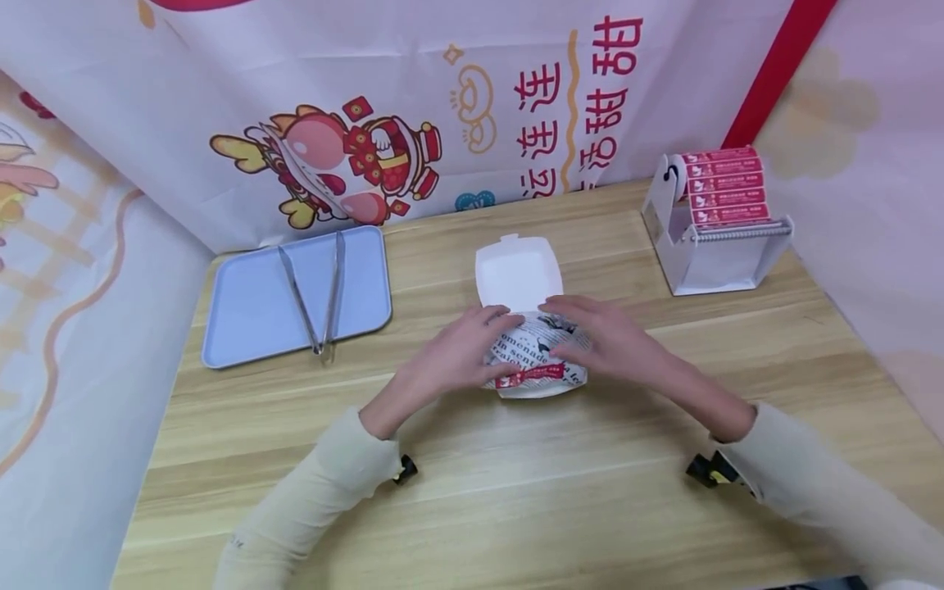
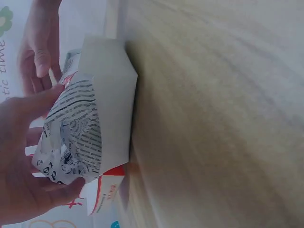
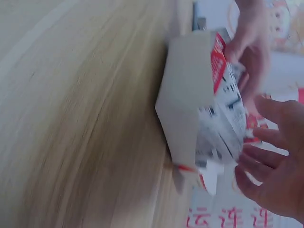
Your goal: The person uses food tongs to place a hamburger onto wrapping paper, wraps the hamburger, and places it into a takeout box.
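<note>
A burger-sized parcel [image 1: 531, 344] in newspaper-print paper, with a red sticker across its front, sits in the base of a white clamshell box [image 1: 519, 272]. The box's lid lies back, away from me. My left hand [image 1: 466, 348] holds the parcel from the left, thumb at its front and fingers toward its far side. On the right side, my right hand [image 1: 608, 340] has its fingers spread and loosely bent. In the right wrist view, fingertips of that hand [image 3: 280, 166] are at the paper, while the thumb stands apart. What the paper contains is hidden.
A blue tray [image 1: 251, 303] lies at the back left, with metal tongs [image 1: 335, 287] on it whose joined end sticks out past the front rim. At the back right stands a sticker dispenser [image 1: 715, 262] with a red label roll [image 1: 726, 184]. A printed cloth hangs behind the wooden table [image 1: 479, 508].
</note>
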`<state>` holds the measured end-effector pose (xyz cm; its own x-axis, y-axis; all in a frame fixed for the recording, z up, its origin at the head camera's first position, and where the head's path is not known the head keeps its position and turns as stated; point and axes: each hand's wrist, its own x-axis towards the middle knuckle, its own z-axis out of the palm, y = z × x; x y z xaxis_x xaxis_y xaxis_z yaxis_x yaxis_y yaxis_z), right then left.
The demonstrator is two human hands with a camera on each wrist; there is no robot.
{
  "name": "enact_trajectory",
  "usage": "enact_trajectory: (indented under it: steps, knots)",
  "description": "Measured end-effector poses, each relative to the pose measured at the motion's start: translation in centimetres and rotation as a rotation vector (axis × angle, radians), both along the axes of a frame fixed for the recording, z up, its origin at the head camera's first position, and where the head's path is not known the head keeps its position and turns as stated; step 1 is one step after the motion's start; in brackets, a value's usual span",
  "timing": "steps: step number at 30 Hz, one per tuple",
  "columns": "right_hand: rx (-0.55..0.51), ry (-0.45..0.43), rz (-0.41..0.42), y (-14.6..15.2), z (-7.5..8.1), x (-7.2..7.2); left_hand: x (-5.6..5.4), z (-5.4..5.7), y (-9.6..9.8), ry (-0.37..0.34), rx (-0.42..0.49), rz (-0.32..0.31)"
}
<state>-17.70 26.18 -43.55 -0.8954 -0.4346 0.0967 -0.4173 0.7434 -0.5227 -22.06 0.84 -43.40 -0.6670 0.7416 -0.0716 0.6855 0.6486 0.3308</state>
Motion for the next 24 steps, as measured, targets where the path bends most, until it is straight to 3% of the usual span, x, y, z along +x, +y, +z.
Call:
enact_trajectory:
  steps: [5,13,19,24]
  knots:
    - [0.127,-0.080,0.042,-1.4,-0.9,0.0,0.0,-1.1,-0.5,-0.012,0.057,-0.003]
    - [0.124,-0.087,0.046,-1.6,-0.9,0.0,-0.1,-2.1,-3.7,-0.246,0.316,0.098]
    - [0.122,-0.092,0.058,-1.6,-0.9,-0.2,0.5,-2.5,-4.7,-0.271,0.363,0.097]
    - [0.106,-0.082,0.060,-2.0,-1.1,-0.3,0.9,-2.8,-4.6,-0.226,0.370,0.128]
